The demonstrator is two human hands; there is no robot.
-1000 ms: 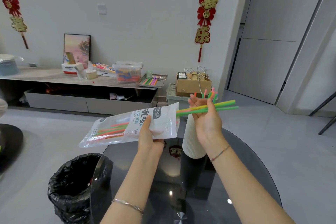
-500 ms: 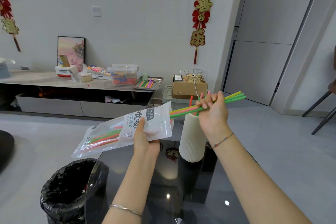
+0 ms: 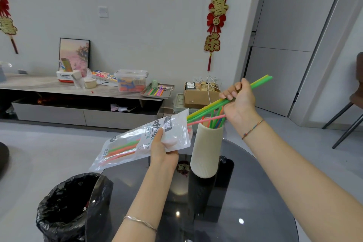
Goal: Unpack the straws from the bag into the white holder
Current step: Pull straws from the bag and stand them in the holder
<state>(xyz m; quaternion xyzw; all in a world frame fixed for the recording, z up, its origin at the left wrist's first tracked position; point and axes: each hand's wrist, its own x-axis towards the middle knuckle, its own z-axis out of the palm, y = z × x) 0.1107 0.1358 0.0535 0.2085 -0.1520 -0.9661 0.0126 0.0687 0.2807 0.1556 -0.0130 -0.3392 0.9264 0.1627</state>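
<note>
Head view: my left hand (image 3: 164, 151) grips the clear printed plastic bag (image 3: 137, 143) near its open end, tilted above the far edge of the round dark glass table (image 3: 255, 192). My right hand (image 3: 238, 102) curls its fingers round a bunch of green, yellow and pink plastic straws (image 3: 259, 83) whose lower ends sit in the bag's mouth. The ribbed white holder (image 3: 206, 149) stands at the table's far edge just beneath, with some straws inside.

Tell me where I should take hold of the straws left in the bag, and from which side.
Pinch their upper ends, entering from the right through the open mouth. The left hand holds the bag tilted, mouth up and right; the straws lie lengthwise low at its closed end, so the grip must reach in along them.
</note>
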